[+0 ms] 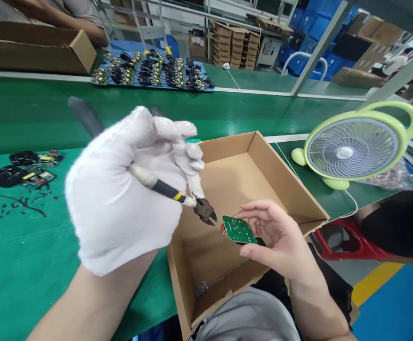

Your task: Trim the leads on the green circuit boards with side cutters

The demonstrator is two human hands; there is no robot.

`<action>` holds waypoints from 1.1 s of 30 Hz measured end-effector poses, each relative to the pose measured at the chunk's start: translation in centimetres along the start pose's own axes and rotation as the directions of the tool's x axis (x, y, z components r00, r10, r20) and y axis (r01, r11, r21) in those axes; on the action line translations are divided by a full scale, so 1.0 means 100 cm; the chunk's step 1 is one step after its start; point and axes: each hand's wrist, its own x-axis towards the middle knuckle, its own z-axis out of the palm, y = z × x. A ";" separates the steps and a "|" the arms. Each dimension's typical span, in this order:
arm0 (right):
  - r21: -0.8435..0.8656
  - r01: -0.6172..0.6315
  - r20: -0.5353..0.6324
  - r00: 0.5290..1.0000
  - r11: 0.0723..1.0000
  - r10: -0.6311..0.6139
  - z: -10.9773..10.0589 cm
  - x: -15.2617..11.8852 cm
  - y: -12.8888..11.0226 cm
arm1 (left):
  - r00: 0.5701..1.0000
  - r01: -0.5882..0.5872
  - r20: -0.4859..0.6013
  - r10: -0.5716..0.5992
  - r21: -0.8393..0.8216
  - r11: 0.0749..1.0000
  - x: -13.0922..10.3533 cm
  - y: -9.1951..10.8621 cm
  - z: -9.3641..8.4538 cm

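Observation:
My left hand (121,194), in a white glove, is closed around a pair of side cutters (204,210). Their dark jaws point right and stand slightly apart. Bare, my right hand (275,232) grips a small green circuit board (240,229) by its right edge, between thumb and fingers. A red part shows at the board's left edge, close to the cutter tips but apart from them. Its underside is mostly hidden. Both hands are above an open cardboard box (224,175), which has small metallic clippings (202,288) along its near side.
On the green mat at left lie black housings (7,176) with boards and scattered dark scraps (21,203). A blue tray of assemblies (153,71) stands across the bench. A green fan (351,149) is at right. A person's arm (60,21) rests behind a carton (32,47).

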 end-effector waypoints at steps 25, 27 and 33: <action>0.271 -0.023 0.140 0.990 0.962 -0.016 0.006 -0.007 -0.005 | 0.999 0.031 -0.021 -0.030 0.059 0.998 -0.011 0.010 0.004; 0.328 -0.044 0.164 0.986 0.944 -0.012 0.006 -0.008 -0.005 | 0.998 0.054 -0.031 -0.052 0.055 0.997 -0.011 0.012 0.004; 0.401 -0.132 0.154 0.985 0.907 0.075 0.007 -0.010 -0.006 | 0.997 0.061 -0.039 -0.061 -0.023 0.998 -0.011 0.014 0.005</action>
